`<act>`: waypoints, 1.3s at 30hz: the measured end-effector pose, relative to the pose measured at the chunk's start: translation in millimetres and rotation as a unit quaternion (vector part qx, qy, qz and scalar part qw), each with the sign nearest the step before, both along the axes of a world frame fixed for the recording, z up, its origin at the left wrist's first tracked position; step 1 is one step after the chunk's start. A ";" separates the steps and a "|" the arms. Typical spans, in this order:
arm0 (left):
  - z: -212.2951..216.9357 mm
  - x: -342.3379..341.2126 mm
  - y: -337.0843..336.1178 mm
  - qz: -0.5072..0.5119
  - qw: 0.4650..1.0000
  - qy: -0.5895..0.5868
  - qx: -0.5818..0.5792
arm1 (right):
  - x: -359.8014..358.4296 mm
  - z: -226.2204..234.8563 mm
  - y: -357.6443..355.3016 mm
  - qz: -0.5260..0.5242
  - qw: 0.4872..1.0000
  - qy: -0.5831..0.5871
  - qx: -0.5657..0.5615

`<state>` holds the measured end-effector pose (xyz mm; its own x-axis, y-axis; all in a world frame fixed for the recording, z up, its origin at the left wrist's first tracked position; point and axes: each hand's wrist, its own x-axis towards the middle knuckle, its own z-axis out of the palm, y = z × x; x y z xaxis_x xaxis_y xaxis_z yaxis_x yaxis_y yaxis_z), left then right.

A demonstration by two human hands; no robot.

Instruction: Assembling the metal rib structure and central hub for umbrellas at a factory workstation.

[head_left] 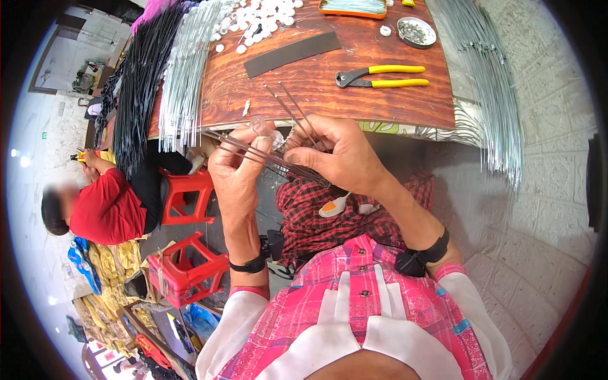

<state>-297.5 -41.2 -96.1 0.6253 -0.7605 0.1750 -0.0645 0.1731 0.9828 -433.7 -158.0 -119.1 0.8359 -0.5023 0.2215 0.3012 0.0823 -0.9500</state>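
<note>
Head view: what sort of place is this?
Probably a small handcraft workshop: bundles of metal wires hang off a wooden table bearing pliers and white caps; both hands hold thin rods.

Both forearms rise from the lower edge, each wearing a dark wrist strap. The left hand [237, 168] is raised, thumb and fingers [261, 152] pinched closed. The right hand [335, 155] sits just beside it, knuckles up, fingers curled closed.

Pink plaid shirt, white sleeves, 2 black wristbands [248, 265]
</note>
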 end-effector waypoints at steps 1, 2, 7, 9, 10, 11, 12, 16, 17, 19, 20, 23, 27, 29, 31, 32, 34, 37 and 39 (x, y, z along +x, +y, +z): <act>-1.0 -1.8 -0.5 0.027 1.000 -0.009 -0.003 | 0.9 2.9 2.1 -0.011 1.000 0.004 0.018; -2.3 -3.3 -1.2 0.028 1.000 -0.009 -0.003 | 1.6 4.5 3.3 -0.021 0.999 0.008 0.037; -3.9 -12.8 -7.1 0.078 0.996 -0.025 -0.043 | 2.8 5.6 3.1 -0.027 1.000 0.011 0.006; -5.5 -11.2 -5.9 0.078 0.996 0.009 -0.041 | 3.5 5.5 3.3 -0.024 1.000 0.009 0.010; -6.2 -10.5 -5.2 0.076 0.995 0.042 -0.038 | 3.6 4.8 3.4 -0.025 0.999 0.014 0.018; -6.2 -9.4 -4.6 0.077 0.995 0.043 -0.038 | 3.7 4.0 3.5 -0.026 0.999 0.019 0.026; -5.5 -8.2 -4.3 0.061 0.996 0.046 -0.040 | 3.5 2.9 2.6 -0.026 0.999 0.019 0.025; -6.2 -7.2 -3.3 0.031 0.995 0.074 -0.055 | 4.3 -1.6 1.7 -0.004 1.000 0.027 0.003; -6.8 -6.7 -2.7 0.032 0.995 0.074 -0.056 | 4.8 -1.9 2.0 -0.002 1.000 0.021 0.013; -8.1 -5.7 -0.8 0.028 0.994 0.089 -0.055 | 4.2 -1.0 0.9 0.001 1.000 0.028 0.009; -8.1 -5.1 -0.6 0.029 0.994 0.090 -0.056 | 4.1 -0.8 0.6 0.004 0.999 0.035 0.005; -5.7 -5.1 -1.5 0.036 0.992 0.108 -0.054 | 4.4 0.1 1.0 0.008 0.999 0.040 0.016; -3.1 -9.0 -4.0 0.049 0.994 0.085 -0.048 | 5.0 -0.5 -0.8 0.016 0.998 0.042 0.033; -3.4 -10.2 -4.3 0.057 0.995 0.068 -0.049 | 6.3 -2.3 -2.5 0.024 0.999 0.034 0.027; -4.2 -9.9 -3.8 0.054 0.994 0.079 -0.049 | 5.9 -2.4 -3.7 0.028 0.998 0.037 0.031; -4.5 -9.6 -3.5 0.055 0.994 0.080 -0.050 | 5.8 -2.4 -3.9 0.031 0.998 0.040 0.037; -5.2 -8.4 -3.2 0.043 0.990 0.122 -0.052 | 6.8 -2.6 -3.8 0.018 0.998 0.033 0.052; -4.1 -2.6 -1.1 0.007 0.997 0.067 -0.030 | 6.6 -1.5 -5.6 0.014 0.996 0.030 0.077; -5.9 1.2 0.4 0.000 0.997 0.065 -0.033 | 6.8 -0.7 -6.3 0.025 0.995 0.034 0.087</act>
<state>-296.3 -40.8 -102.0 0.6462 -0.7498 0.1420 0.0623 0.2373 0.9694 -426.8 -164.3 -119.8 0.8707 -0.4856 0.0775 0.2289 0.2607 -0.9379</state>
